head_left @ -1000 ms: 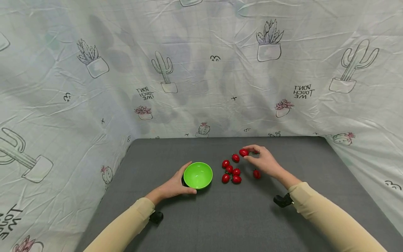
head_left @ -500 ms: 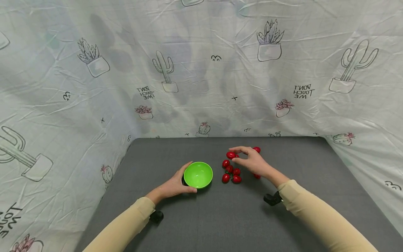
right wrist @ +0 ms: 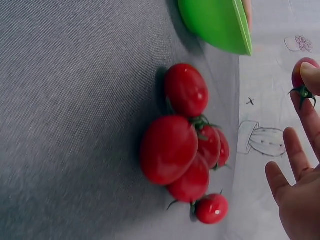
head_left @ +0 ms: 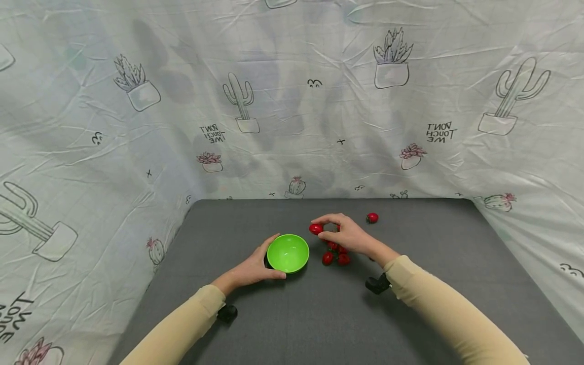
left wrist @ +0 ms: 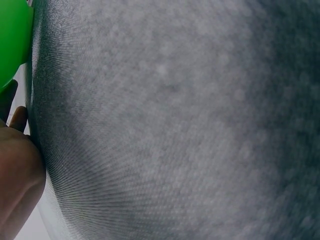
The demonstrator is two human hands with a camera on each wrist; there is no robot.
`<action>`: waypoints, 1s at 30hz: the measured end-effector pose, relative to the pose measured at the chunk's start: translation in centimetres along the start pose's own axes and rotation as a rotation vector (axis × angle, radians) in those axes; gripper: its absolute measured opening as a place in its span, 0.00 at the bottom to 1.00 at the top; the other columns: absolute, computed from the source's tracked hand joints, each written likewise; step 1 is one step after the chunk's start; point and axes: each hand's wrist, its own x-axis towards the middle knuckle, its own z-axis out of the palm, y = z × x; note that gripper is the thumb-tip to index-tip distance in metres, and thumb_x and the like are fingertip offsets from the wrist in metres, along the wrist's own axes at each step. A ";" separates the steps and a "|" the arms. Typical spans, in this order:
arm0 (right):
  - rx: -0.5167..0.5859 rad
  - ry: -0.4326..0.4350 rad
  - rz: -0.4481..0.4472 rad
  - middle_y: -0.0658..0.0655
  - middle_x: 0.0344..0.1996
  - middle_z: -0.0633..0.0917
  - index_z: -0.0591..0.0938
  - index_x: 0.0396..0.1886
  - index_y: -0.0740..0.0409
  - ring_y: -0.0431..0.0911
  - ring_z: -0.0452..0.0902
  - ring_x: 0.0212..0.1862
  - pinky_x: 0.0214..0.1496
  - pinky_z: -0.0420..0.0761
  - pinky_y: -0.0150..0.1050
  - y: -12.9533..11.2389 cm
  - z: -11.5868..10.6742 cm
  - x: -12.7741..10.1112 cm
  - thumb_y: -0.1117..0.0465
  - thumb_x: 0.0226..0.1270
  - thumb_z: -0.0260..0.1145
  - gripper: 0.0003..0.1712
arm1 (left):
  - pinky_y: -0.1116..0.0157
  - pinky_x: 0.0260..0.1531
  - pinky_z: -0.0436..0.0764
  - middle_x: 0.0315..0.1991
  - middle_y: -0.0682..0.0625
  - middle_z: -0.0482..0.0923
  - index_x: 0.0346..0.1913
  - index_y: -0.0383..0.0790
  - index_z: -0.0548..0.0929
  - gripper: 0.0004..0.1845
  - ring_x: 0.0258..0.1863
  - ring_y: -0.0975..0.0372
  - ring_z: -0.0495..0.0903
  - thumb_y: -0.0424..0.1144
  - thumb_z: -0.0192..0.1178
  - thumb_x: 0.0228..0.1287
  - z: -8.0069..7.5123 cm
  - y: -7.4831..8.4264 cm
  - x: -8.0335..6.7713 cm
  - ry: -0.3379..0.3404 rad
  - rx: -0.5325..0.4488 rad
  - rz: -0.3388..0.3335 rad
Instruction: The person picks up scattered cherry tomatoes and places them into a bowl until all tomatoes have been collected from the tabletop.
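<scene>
My left hand (head_left: 252,266) holds a small green bowl (head_left: 288,253) by its left side, thumb at the near edge and fingers round the far side. The bowl stands upright with nothing inside. Between thumb and fingertip, my right hand (head_left: 350,236) pinches a red cherry tomato (head_left: 316,229) just beyond the bowl's right rim, up off the table. The right wrist view shows this tomato's green stem (right wrist: 303,93) hanging down. Several more cherry tomatoes (right wrist: 169,150) lie clustered on the table right of the bowl, partly hidden under the right hand in the head view.
A lone tomato (head_left: 372,218) lies toward the back of the dark grey table (head_left: 292,324). White cloth (head_left: 274,101) printed with cacti surrounds the back and sides. A black wrist camera (head_left: 377,284) juts from under the right sleeve, and another camera (head_left: 227,314) from the left one.
My right hand has carried the pinched tomato leftward over the cluster, close to the bowl. The lone tomato at the back has come into sight. Left hand and bowl stay put.
</scene>
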 end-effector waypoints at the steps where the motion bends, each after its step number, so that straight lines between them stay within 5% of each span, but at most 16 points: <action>1: -0.002 -0.008 0.001 0.46 0.59 0.82 0.83 0.63 0.39 0.53 0.67 0.67 0.64 0.69 0.59 -0.1 0.2 0.1 0.50 0.73 0.69 0.21 | 0.40 0.67 0.61 0.79 0.49 0.51 0.84 0.56 0.46 0.62 0.76 0.51 0.55 0.56 0.78 0.55 0.0 0.0 0.0 -0.001 0.000 0.000; 10: 0.021 -0.070 -0.038 0.45 0.57 0.82 0.84 0.63 0.40 0.57 0.67 0.66 0.62 0.72 0.56 -0.9 1.5 0.9 0.52 0.73 0.70 0.20 | 0.39 0.66 0.62 0.78 0.46 0.53 0.84 0.54 0.45 0.61 0.74 0.49 0.57 0.55 0.77 0.57 0.0 -0.1 0.1 -0.007 -0.005 0.008; 19: 0.010 -0.120 -0.076 0.42 0.57 0.82 0.84 0.62 0.37 0.48 0.67 0.65 0.68 0.65 0.63 -1.2 2.9 1.5 0.52 0.73 0.69 0.20 | 0.40 0.68 0.61 0.79 0.49 0.51 0.84 0.56 0.44 0.61 0.75 0.51 0.56 0.57 0.76 0.57 -0.1 0.1 0.0 -0.026 -0.016 -0.005; 30: 0.014 -0.202 -0.081 0.42 0.57 0.83 0.84 0.62 0.41 0.49 0.67 0.64 0.66 0.67 0.57 -1.2 4.4 2.4 0.53 0.73 0.70 0.19 | 0.42 0.68 0.61 0.78 0.49 0.52 0.83 0.59 0.44 0.60 0.75 0.52 0.56 0.56 0.75 0.59 -0.2 0.2 0.0 -0.028 -0.022 -0.010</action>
